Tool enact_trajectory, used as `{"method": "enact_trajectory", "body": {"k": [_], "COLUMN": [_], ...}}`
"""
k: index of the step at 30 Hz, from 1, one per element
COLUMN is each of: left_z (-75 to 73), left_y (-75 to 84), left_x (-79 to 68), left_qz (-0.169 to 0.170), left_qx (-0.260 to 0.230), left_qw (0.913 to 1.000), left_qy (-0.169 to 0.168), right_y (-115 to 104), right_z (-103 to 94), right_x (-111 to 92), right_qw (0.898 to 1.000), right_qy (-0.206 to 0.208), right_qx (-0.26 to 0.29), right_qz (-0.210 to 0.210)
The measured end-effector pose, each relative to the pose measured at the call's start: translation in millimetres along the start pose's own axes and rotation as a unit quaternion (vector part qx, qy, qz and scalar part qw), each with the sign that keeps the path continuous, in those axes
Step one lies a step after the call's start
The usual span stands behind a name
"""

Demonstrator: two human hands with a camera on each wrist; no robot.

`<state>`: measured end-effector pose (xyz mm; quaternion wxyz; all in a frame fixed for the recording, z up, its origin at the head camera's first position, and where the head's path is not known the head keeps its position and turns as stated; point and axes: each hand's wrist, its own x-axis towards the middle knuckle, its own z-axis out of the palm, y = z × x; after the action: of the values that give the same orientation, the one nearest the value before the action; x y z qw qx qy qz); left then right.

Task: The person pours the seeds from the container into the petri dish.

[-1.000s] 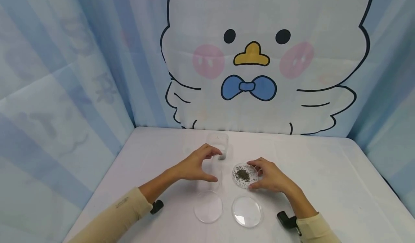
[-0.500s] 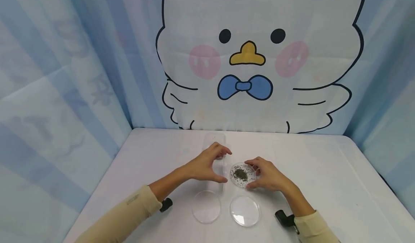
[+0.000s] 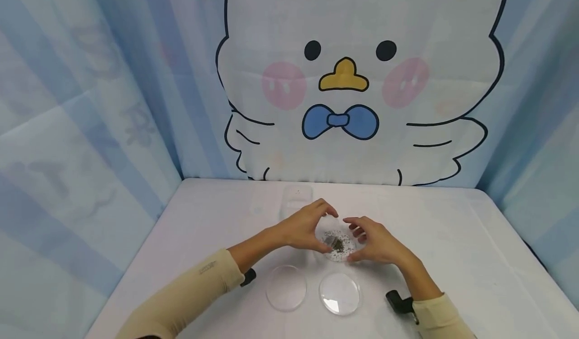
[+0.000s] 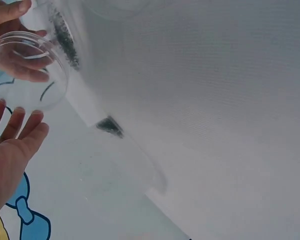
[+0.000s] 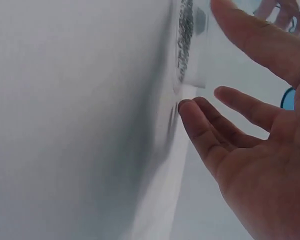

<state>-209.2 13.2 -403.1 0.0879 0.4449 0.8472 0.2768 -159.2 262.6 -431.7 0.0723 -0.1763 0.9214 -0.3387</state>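
Observation:
In the head view my left hand reaches in over a petri dish of dark grains. Between its thumb and fingers it holds a clear petri dish, best seen in the left wrist view, raised above the table. My right hand curves round the right side of the grain-filled dish, fingers and thumb spread. From the right wrist, the grain dish appears edge-on, with the right fingers just beside it; any contact by the thumb is unclear.
Two clear round dishes, one on the left and one on the right, lie nearer the person on the white table. A clear rectangular box stands behind the left hand. A printed curtain closes off the back.
My left hand has moved right with the clear dish, from beside the grain-filled dish to over its left part. My right fingers have spread slightly; that hand stays at the dish's right side.

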Motion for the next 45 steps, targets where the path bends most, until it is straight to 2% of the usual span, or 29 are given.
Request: {"method": "enact_trajectory", "body": {"k": [6,10,17,22,28,39,45], "left_z": [6.9,12.0,17.7,25.9,32.5,33.4,36.2], "left_y": [3.5,5.0,14.1,14.3,10.2,6.4,-2.7], "left_x": [14.7,22.9,36.0,42.8,46.6,46.7,45.5], "left_qz": [0.001,-0.011,-0.017,-0.015,-0.014,-0.014,0.01], "left_qx": [0.029,0.058,0.095,0.123,0.125,0.113,0.1], "left_qw": [0.999,0.9962,0.9902,0.9854,0.9837,0.985,0.9879], "left_qy": [-0.035,-0.064,-0.101,-0.116,-0.128,-0.129,-0.118], "right_y": [1.0,7.2,20.6,28.0,29.3,27.2,26.7], "right_z": [-11.4,-15.8,-17.3,-14.3,-13.3,-14.9,-14.7], "right_x": [-7.5,-8.9,-7.2,-5.5,-4.8,-4.2,-5.5], "right_qw": [1.0,0.999,0.998,0.998,0.998,0.997,0.998], "right_qy": [0.007,0.021,0.017,0.018,0.02,0.019,0.019], "right_qx": [-0.021,-0.036,-0.044,-0.044,-0.05,-0.058,-0.055], "right_qz": [0.02,0.023,0.034,0.039,0.044,0.04,0.033]}}
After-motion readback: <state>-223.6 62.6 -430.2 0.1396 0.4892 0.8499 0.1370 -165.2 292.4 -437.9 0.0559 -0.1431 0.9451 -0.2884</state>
